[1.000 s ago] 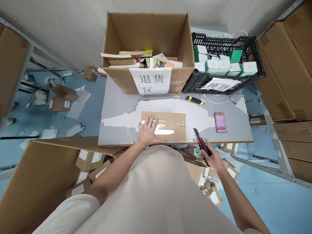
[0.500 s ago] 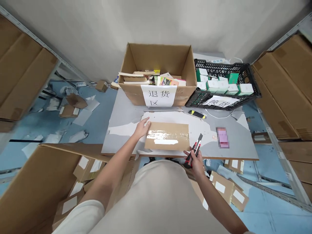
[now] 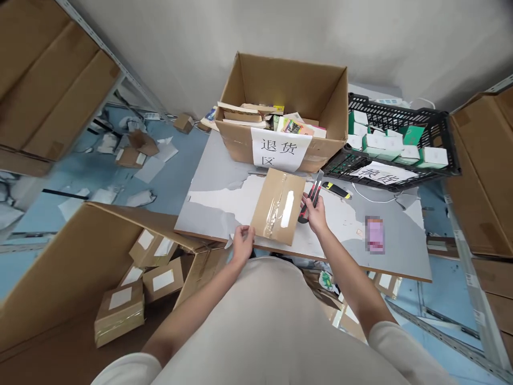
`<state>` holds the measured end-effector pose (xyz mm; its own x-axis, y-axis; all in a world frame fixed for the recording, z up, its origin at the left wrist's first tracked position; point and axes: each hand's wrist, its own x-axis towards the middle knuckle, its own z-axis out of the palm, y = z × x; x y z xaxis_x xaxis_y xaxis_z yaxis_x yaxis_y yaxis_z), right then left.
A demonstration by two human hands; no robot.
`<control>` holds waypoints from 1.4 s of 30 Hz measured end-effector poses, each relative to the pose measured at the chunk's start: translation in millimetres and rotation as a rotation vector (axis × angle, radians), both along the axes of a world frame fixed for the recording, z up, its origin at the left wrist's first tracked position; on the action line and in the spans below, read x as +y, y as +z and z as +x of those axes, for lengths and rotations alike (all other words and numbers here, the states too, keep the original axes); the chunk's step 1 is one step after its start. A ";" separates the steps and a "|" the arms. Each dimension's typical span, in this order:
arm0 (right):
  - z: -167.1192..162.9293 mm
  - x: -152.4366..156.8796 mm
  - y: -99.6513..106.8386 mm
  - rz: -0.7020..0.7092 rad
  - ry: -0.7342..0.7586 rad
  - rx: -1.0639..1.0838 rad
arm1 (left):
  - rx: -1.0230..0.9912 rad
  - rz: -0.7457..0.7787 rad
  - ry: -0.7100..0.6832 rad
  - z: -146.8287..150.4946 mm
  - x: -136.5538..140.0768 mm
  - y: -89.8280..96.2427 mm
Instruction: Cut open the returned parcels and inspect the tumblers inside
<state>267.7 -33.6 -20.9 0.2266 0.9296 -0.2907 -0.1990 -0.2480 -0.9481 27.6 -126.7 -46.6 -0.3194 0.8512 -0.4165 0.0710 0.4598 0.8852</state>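
Observation:
A taped cardboard box (image 3: pixel 266 200) lies turned at a slant on the table, with shiny clear tape along its top and a white label strip on its right part. My left hand (image 3: pixel 242 247) is closed at the box's near left corner, fingers curled against it. In my right hand (image 3: pixel 315 214) is a red-and-black utility knife (image 3: pixel 305 210), its blade out and pointing away from me. The right fingers are beside the box's right edge; whether they touch it is hard to tell. Beyond that hand lies a second, black-and-yellow utility knife (image 3: pixel 336 189).
A large open carton (image 3: pixel 230 143) of books stands at the table's back, beside a black crate (image 3: pixel 436 176) of green-and-white boxes. A pixelated pink item (image 3: pixel 375 235) lies on the right of the table (image 3: pixel 401 256). At lower left, a big carton (image 3: pixel 52 289) holds several labelled parcels.
The box has turned about a quarter turn counterclockwise. My left hand moved nearer to me, to its near corner; my right hand moved farther away with the knife. The view swung left.

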 end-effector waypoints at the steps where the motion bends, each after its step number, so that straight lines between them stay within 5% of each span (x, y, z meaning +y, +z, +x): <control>1: 0.3 1.2 -1.5 0.011 -0.010 0.011 | 0.024 -0.004 -0.031 3.8 -8.6 0.1; 6: 15.5 -33.6 -7.3 -0.059 -0.102 -0.036 | 0.195 0.007 -0.144 -0.2 0.4 3.0; 15: 4.7 -148.8 4.5 -0.336 -0.171 0.311 | 0.347 0.316 -0.525 -6.2 184.5 26.4; 20: -9.9 -149.2 11.7 -0.363 -0.191 0.440 | 0.231 0.238 -0.603 7.4 224.8 14.0; 26: 7.4 -129.3 4.0 -0.270 -0.259 0.339 | -0.008 0.143 -0.364 -11.0 198.7 5.9; 32: 36.7 -61.7 -8.6 -0.102 -0.236 0.220 | 0.128 0.116 -0.107 -42.4 115.5 -3.4; 37: 45.5 -4.2 -11.1 -0.069 -0.163 0.209 | 0.252 0.068 -0.071 -41.5 51.5 -8.2; 42: 61.8 -19.0 -3.5 -0.121 -0.073 -0.035 | 0.448 0.107 -0.137 -38.4 45.2 4.7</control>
